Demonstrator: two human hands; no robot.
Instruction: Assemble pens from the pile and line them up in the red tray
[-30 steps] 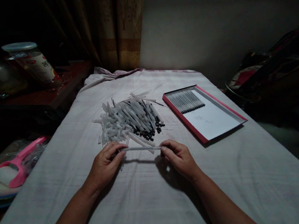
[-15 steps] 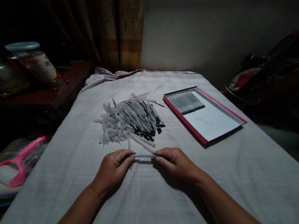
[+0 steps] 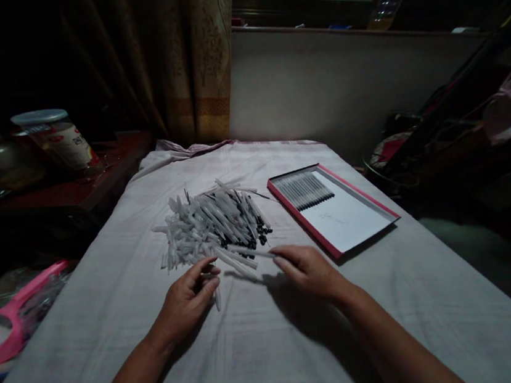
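Note:
My right hand (image 3: 311, 273) is closed in a pinch on one end of a slim translucent pen barrel (image 3: 250, 252), whose other end points left over the pile. My left hand (image 3: 188, 293) is open, thumb and fingers apart, just short of the pile's near edge. A clear tube (image 3: 217, 298) lies on the cloth beside its fingertips, partly hidden by them. Beyond both hands spreads a heap of translucent pen parts (image 3: 190, 227) with black ends. Right of it sits a shallow red-rimmed box lid (image 3: 304, 228), holding a row of black-tipped pens (image 3: 302, 189).
A whitish cloth (image 3: 252, 359) covers the table. At the left, jars (image 3: 60, 141) stand on a dark red side table (image 3: 109, 178), with a pink plastic object (image 3: 14, 314) below. Behind are a curtain (image 3: 205, 67) and a pale wall (image 3: 308, 85).
My left hand has let go of the pen barrel and opened. My right hand keeps it, now angled up over the pile. The head view has tilted up and turned right.

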